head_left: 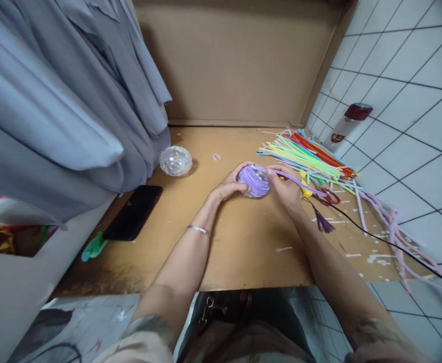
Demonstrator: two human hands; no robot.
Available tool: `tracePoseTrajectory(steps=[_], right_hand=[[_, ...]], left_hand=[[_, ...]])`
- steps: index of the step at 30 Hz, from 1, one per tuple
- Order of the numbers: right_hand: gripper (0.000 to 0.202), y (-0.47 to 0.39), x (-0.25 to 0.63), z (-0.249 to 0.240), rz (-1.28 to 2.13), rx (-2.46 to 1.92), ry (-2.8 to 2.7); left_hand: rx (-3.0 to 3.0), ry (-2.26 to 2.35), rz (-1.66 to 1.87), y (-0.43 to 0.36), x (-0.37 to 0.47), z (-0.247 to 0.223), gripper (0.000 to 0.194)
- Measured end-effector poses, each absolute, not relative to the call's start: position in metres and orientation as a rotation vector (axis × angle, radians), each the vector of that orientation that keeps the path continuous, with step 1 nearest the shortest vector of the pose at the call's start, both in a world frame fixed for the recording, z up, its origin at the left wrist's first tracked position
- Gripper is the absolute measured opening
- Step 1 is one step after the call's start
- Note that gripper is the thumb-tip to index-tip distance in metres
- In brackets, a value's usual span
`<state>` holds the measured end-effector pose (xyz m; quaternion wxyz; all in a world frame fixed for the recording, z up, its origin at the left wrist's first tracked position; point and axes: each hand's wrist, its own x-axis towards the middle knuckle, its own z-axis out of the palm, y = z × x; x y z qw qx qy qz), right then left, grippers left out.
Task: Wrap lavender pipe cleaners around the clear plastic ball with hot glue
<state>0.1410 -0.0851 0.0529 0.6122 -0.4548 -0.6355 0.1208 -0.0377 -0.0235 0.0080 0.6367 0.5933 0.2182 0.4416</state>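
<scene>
"Well, counted how many balls?"

"Counted two: one purple-wrapped ball (257, 185) between the hands, over the middle of the table (251, 247), and one clear ball (176, 161) farther left, near the hanging cloth (73, 101)."

"Held how?"

"Saw the left hand (231, 184) curved about halfway round the ball's left side, steadying it between thumb and fingers. Saw the right hand (286, 190) at the opposite side, fingertips pinched on a purple strand (300, 180). Couldn't tell about the fingers tucked behind."

"Counted anything else?"

"Noted one phone (133, 213), one bottle (345, 130), one tassel (324, 223), one black cable (376, 233), one small pale curl (216, 157) and one heap of coloured strips (308, 154), too crowded to number."

"And edges, room for moving?"

"Found a broad stretch of tabletop between hands and front edge (253, 288), and another leftward, as far as the phone. Rightward, found tighter quarters: the heap near the right hand, the tiled wall (413, 101) beyond. Ahead, traced the wood back to a brown panel (236, 60)."
</scene>
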Motion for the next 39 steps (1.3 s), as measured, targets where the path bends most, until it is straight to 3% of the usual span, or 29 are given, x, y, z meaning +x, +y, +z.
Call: tracePoseTrajectory(steps=[20,39], right_hand=[[0.006,-0.0829,0.1350,0.0450,0.442,-1.118,-1.479],[0.004,-0.0845,0.1338,0.0481,0.380,-1.068,-1.560]], left_hand=[[1.344,0.479,0.974,-0.0243,-0.0386,0.0090,0.085],[1.361,0.468,0.969,-0.0247,-0.0390,0.0100,0.082]])
